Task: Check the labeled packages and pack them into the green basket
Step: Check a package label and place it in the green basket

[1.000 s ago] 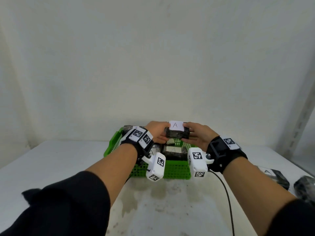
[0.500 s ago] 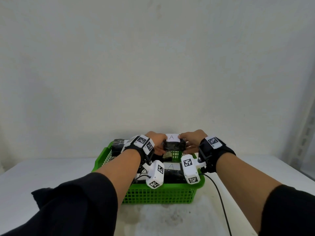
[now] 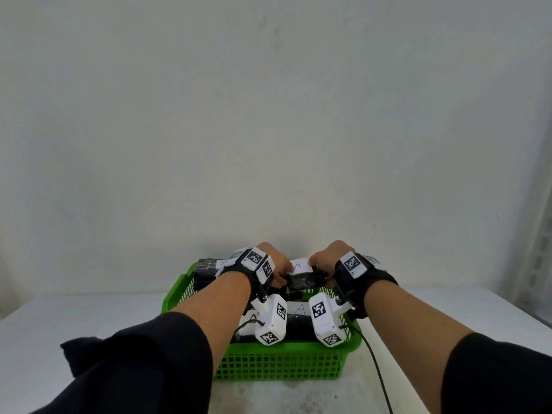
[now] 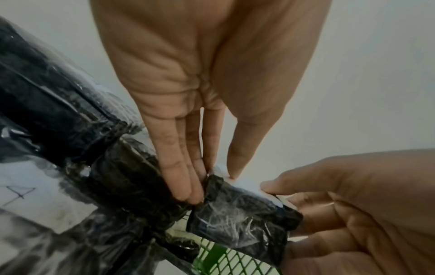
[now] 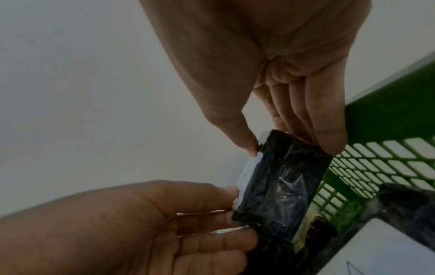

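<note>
Over the far edge of the green basket (image 3: 277, 363), both hands pinch a black package (image 3: 301, 279) by its ends, left hand (image 3: 276, 265) and right hand (image 3: 327, 258), fingers pressed together, its underside hidden.

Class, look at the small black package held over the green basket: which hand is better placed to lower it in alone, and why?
Probably the right hand: its end of the package hangs over open basket mesh. The left hand sits against a package already packed.
</note>
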### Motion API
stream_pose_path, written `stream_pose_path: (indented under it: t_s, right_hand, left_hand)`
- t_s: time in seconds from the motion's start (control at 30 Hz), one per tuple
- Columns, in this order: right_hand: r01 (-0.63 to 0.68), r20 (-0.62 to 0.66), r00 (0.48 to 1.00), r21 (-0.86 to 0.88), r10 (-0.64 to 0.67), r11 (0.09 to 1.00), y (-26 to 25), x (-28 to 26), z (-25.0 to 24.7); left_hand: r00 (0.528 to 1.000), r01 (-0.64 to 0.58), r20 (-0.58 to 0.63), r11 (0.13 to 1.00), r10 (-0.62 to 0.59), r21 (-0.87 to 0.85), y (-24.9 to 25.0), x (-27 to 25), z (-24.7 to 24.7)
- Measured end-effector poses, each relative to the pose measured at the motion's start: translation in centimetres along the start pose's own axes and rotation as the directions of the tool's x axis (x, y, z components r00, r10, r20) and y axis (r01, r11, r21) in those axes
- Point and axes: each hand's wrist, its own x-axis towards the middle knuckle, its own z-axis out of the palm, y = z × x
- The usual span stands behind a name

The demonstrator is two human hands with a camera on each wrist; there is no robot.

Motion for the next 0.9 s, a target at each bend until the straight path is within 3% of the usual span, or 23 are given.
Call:
stream_pose_path:
  t_s: [0.2, 0.3, 0.4, 0.63, 0.77, 0.9]
  right_hand:
    - [0.006, -0.024, 1.0, -0.031, -0.006, 1.0, 0.4, 0.6, 0.3]
    - [0.012, 0.024, 1.0, -0.032, -0.012, 0.999, 0.9, 1.4, 0.8]
    - [-0.035, 0.087, 0.996, 0.024, 0.032, 0.999, 1.6, 2.7, 1.1]
    - [-0.008, 0.028, 1.0, -0.039, 0.009, 0.999, 0.9, 2.2, 1.0]
    - [0.012, 0.057, 0.998, -0.09, -0.006, 0.996, 0.8, 2.5, 1.1]
    - [0.031, 0.062, 0.998, -0.157, -0.021, 0.987, 0.2, 2.3, 0.9]
  left_hand:
    - [1.0, 0.004, 0.001, 0.996, -0.005, 0.084, -0.2, 0.7, 0.1]
    - [0.999, 0.021, 0.022, 0.993, -0.024, 0.117, -0.4, 0.9, -0.1]
    - [0.999, 0.047, 0.01, 0.997, -0.047, 0.064, -0.4, 1.1, -0.2]
    - [0.994, 0.097, 0.054, 0.995, -0.097, 0.016, -0.8, 1.8, 0.0]
    - [0.996, 0.068, 0.054, 0.998, -0.067, -0.005, -0.9, 2.3, -0.1]
    - [0.999, -0.025, -0.026, 0.997, 0.027, 0.077, -1.4, 3.1, 0.0]
